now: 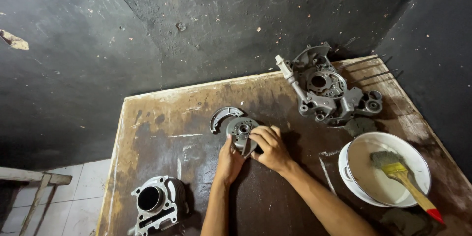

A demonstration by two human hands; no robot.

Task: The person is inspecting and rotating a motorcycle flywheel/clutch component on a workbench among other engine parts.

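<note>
Both my hands are together at the middle of a stained wooden table (162,167). My left hand (229,160) cups the underside of a round grey metal engine part (241,130) with a central hub. My right hand (269,147) closes over the part's right side from above. A curved grey metal shoe piece (223,116) lies just left of the part, touching or nearly touching it.
A large grey engine crankcase (327,88) sits at the far right of the table. A white bowl (418,160) at the right holds cloudy liquid and a yellow-handled brush (400,174). An engine cylinder (157,201) stands at the near left corner. Dark walls surround.
</note>
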